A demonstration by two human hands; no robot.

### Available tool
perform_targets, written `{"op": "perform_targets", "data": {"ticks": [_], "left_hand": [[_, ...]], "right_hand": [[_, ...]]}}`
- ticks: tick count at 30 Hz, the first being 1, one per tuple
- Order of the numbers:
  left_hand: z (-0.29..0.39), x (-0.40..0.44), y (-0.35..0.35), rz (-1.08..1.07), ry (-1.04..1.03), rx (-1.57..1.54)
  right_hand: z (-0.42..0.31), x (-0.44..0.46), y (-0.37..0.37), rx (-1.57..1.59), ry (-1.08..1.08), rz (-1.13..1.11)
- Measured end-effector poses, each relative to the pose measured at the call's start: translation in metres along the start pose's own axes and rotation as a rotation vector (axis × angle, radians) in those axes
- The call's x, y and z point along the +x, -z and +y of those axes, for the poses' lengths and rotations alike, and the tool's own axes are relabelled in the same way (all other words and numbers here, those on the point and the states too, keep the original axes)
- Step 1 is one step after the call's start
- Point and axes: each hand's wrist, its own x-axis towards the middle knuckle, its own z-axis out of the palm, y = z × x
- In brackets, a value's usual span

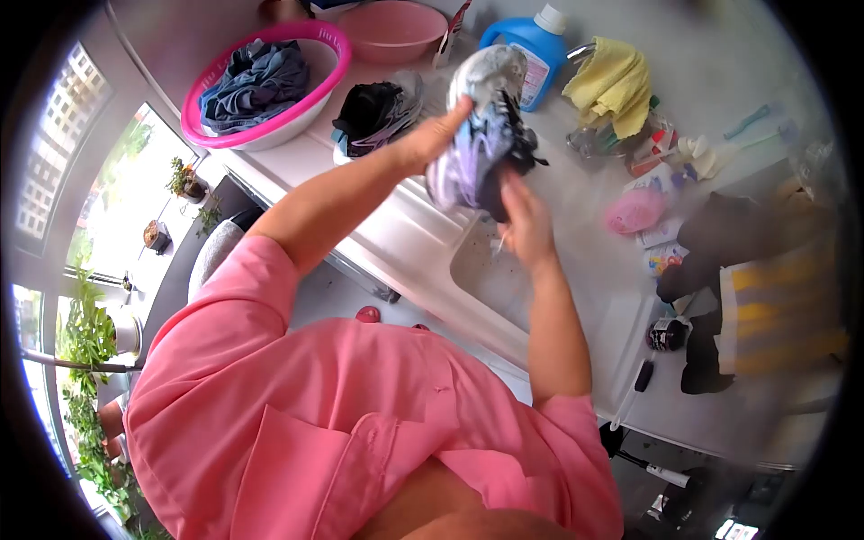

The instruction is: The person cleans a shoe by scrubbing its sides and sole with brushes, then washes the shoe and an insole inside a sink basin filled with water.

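Note:
A purple, white and black sneaker (477, 135) is held up over the laundry sink (423, 216), its pale toe toward the wall and black laces loose on one side. My left hand (439, 135) grips its left side, thumb on top and the other fingers hidden behind. My right hand (526, 216) is closed on the dark collar at the near end, slightly blurred. A second sneaker (373, 117), with a black opening, rests on the sink's ledge left of my hands.
A pink-rimmed basin (266, 137) holds dark blue clothes, with a pink bowl (391, 31) behind it. A blue detergent bottle (540, 67) and a yellow cloth (612, 85) over the tap stand at the back. A pink scrubber (634, 211) and a dark jar (666, 334) lie right.

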Motion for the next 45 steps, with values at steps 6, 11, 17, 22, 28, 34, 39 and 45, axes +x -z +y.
{"op": "perform_targets", "data": {"ticks": [6, 11, 17, 22, 28, 34, 39, 45], "left_hand": [[0.008, 0.001, 0.011, 0.064, 0.041, -0.068], [-0.016, -0.001, 0.007, -0.018, -0.030, 0.078], [-0.027, 0.004, 0.016, -0.104, 0.052, 0.039], [0.008, 0.007, 0.004, -0.026, -0.032, 0.158], [0.029, 0.011, 0.009, -0.009, -0.076, 0.335], [0.004, 0.015, 0.005, -0.020, -0.031, -0.013], [0.032, 0.009, 0.011, -0.018, -0.050, 0.531], [0.010, 0.019, 0.013, 0.044, 0.151, 0.275]], "right_hand": [[0.017, -0.013, 0.004, 0.194, -0.073, -0.230], [0.022, 0.005, 0.014, 0.904, -0.256, -0.401], [0.024, -0.004, 0.006, 0.831, -0.229, -0.393], [0.008, -0.035, -0.004, 0.367, -0.127, -0.225], [0.025, -0.039, 0.003, 0.042, -0.032, -0.167], [0.017, -0.014, 0.005, -0.269, 0.250, -0.066], [0.010, -0.030, 0.023, -0.948, 0.185, -0.228], [-0.038, 0.001, 0.045, -1.594, 0.360, -0.114]]}}
